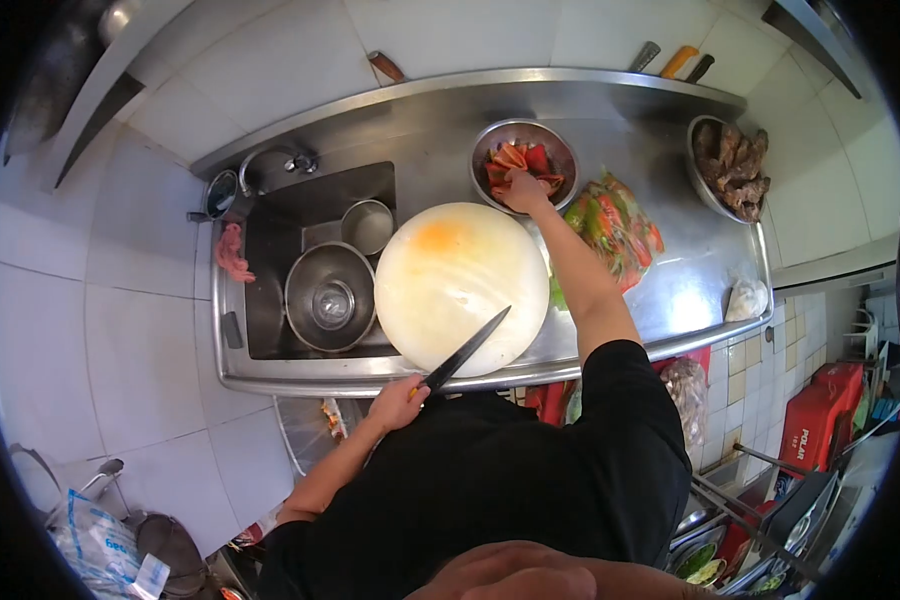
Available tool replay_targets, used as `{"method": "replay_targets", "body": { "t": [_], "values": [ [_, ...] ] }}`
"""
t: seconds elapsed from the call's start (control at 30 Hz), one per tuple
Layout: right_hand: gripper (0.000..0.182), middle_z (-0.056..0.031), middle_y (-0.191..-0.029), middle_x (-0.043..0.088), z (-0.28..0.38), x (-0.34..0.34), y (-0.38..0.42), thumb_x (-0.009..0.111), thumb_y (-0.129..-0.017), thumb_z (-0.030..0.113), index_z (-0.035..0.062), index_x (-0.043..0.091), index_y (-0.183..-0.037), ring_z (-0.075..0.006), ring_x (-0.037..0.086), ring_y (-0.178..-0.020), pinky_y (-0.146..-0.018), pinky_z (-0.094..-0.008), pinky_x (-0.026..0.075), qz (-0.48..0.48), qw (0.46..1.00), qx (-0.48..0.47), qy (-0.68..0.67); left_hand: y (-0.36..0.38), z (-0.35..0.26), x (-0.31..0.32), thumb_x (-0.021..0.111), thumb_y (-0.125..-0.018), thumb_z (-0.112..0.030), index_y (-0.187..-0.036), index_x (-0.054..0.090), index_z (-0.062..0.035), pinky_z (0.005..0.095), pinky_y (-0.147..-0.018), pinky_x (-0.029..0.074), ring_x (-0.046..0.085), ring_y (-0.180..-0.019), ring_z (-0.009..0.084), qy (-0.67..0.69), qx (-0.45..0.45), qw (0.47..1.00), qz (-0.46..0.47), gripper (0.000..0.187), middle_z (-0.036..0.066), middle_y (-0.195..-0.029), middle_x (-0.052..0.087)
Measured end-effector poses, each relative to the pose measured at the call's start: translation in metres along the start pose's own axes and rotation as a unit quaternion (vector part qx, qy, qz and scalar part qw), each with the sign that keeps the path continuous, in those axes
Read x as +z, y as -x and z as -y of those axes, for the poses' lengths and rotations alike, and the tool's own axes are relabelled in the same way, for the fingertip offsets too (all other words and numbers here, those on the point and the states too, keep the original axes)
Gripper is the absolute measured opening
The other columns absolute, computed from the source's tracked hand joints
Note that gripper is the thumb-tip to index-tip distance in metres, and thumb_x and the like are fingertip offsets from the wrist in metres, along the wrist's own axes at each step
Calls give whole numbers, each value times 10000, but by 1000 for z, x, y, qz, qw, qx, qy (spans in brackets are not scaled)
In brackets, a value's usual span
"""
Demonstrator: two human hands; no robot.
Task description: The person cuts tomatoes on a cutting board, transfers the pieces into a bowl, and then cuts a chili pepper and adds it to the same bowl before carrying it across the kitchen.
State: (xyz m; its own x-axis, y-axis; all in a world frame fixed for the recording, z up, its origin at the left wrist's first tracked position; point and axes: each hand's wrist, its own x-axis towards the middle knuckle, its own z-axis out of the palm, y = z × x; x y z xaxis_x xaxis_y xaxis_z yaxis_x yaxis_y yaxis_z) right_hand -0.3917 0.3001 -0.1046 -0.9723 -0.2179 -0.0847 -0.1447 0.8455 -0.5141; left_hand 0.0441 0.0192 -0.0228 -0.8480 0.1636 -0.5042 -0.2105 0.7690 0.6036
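Observation:
My left hand (398, 403) is closed round the handle of a knife (467, 349), at the front edge of the counter. The dark blade lies over a round white cutting board (460, 270), its tip pointing up and right. My right hand (523, 190) reaches into a metal bowl (478, 146) of cut red pepper pieces (537, 158). Its fingers are curled down among the pieces and seem closed on one; the fingertips are partly hidden. Beside my right forearm lies a clear plastic bag of red and green peppers (610, 225).
Left of the board is a sink (270, 220) holding a large metal bowl (308, 290) and a smaller pot (368, 227). A pink cloth (233, 253) hangs on its left rim. A bowl of dark brown pieces (735, 165) and a small white bag (746, 300) sit at the right.

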Motion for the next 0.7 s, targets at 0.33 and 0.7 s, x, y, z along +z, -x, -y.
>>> {"method": "replay_targets", "body": {
  "t": [0.33, 0.7],
  "values": [
    [428, -215, -996, 749, 61, -50, 46, 820, -797, 374, 10, 756, -1012, -362, 720, -986, -868, -404, 546, -20, 964, -17, -263, 33, -1, -48, 580, -1011, -331, -1135, 623, -71, 543, -797, 521, 670, -956, 465, 4, -29, 999, 18, 291, 245, -988, 708],
    [497, -226, -1432, 530, -28, -37, -1, 595, -965, 286, -5, 510, -1358, -421, 558, -1277, -1036, -501, 476, -8, 949, 182, 258, -24, -25, -5, 558, -997, -287, -1109, 575, -71, 591, -828, 497, 648, -943, 494, -25, 25, 999, 22, 244, 271, -957, 690]
  ]
}}
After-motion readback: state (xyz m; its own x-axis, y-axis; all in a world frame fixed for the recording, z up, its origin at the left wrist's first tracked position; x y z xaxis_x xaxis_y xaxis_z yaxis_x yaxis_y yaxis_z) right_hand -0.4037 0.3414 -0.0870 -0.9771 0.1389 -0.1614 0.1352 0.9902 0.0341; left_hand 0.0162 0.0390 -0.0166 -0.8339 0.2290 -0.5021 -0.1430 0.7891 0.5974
